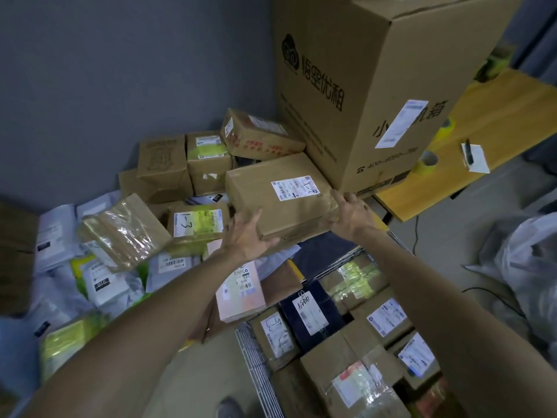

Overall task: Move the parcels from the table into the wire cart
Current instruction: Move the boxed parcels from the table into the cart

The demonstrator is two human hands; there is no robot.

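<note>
The flat cardboard box (280, 200) sits pressed between both palms: the left hand (245, 236) is spread flat on its near edge and the right hand (351, 211) has straight fingers along its right side, neither curling round. I'd say he's lifting it. Next it needs swinging down into the wire cart (256, 357), which is below his right hand and already crowded. Beyond the hands a big carton (361, 86) stands on a yellow wooden table (497, 116) by a grey wall (120, 86).

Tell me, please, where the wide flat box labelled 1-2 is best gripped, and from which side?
At its two ends, one palm from each side, as the left hand and right hand press: the box is too wide for one.
</note>
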